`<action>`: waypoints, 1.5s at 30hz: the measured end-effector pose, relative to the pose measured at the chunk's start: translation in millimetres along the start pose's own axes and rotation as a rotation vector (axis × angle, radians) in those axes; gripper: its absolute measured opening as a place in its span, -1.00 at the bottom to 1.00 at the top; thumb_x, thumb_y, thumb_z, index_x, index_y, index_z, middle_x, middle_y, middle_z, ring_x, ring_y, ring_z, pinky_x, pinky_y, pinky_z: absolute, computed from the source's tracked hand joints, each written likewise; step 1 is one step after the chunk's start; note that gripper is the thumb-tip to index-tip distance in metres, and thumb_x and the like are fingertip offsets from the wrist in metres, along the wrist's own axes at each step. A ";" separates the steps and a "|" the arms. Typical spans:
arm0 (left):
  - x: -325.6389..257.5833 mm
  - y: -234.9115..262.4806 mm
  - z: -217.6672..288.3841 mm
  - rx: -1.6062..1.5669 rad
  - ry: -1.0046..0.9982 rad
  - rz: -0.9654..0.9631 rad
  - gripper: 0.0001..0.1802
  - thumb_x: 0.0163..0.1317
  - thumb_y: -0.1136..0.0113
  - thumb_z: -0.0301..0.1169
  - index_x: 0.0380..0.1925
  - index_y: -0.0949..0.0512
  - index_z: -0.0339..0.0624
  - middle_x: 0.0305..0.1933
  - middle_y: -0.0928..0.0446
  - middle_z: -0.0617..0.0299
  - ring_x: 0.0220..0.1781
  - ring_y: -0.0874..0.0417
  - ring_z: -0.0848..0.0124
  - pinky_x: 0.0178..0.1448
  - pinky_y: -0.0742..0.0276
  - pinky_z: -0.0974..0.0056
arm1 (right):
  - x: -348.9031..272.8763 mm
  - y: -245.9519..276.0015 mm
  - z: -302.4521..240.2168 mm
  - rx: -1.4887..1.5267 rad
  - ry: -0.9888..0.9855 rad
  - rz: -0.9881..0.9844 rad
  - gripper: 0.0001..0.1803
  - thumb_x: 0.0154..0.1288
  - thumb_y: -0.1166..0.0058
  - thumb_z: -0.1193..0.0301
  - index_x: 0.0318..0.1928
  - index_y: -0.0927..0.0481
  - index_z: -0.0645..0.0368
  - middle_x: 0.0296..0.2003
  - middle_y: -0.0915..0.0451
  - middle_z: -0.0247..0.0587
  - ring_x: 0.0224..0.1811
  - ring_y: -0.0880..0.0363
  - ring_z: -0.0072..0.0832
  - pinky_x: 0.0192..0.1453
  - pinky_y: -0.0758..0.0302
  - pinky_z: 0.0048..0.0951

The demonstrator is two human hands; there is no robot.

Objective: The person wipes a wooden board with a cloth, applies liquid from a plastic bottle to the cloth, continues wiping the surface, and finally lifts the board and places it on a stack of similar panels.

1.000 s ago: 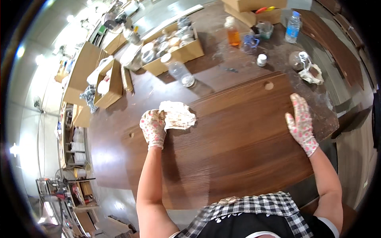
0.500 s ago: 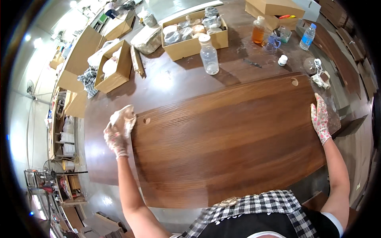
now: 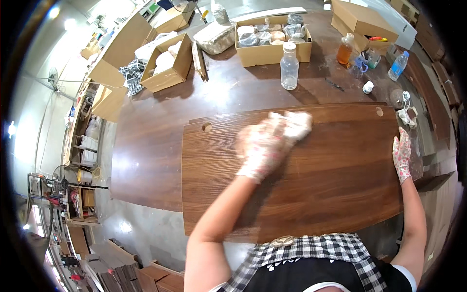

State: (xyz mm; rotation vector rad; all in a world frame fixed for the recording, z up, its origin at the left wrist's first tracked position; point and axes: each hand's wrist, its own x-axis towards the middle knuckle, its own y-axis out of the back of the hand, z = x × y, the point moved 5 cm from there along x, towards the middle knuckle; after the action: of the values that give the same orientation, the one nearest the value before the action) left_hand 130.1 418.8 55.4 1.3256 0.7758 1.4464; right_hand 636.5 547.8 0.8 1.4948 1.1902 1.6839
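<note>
A dark brown wood-grain panel [image 3: 335, 180] with a round hole near each far corner lies on the worktable [image 3: 146, 165]. My left hand [image 3: 262, 148], in a white glove with pink dots, presses a pale, crumpled cloth [image 3: 297, 125] onto the panel's upper middle; hand and cloth are blurred by motion. At the right edge rests my right hand [image 3: 402, 155] in a matching glove, its fingers stretched out along the panel's side and holding nothing.
Beyond the panel stand a clear bottle [image 3: 289, 68], a carton of wrapped lumps [image 3: 272, 56] and another open carton [image 3: 168, 65]. Farther right are an amber bottle [image 3: 345, 50], a water bottle [image 3: 399, 65], a small white bottle [image 3: 368, 87] and a dark thin tool [image 3: 334, 84].
My left hand has swept the cloth from the panel's left edge rightward to its upper middle. My right hand stays at the right edge. The whole view has shifted somewhat.
</note>
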 end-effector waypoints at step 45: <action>-54.6 15.2 137.2 -1.384 0.588 -0.007 -0.37 0.11 -0.39 -0.37 0.16 -0.40 -0.39 0.17 -0.46 0.16 0.15 -0.49 0.41 0.24 -0.40 0.31 | -9.6 89.6 -266.4 2.494 -0.057 -1.080 -0.41 0.25 -0.20 0.46 0.28 -0.36 0.23 0.11 -0.51 -0.27 0.19 -0.45 -0.51 0.31 -0.38 -0.42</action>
State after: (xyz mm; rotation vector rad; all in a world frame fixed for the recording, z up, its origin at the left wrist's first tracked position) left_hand 254.6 341.3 78.3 -0.1633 -0.0178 1.7959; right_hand 391.4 438.1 84.3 0.7878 3.1258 -1.4082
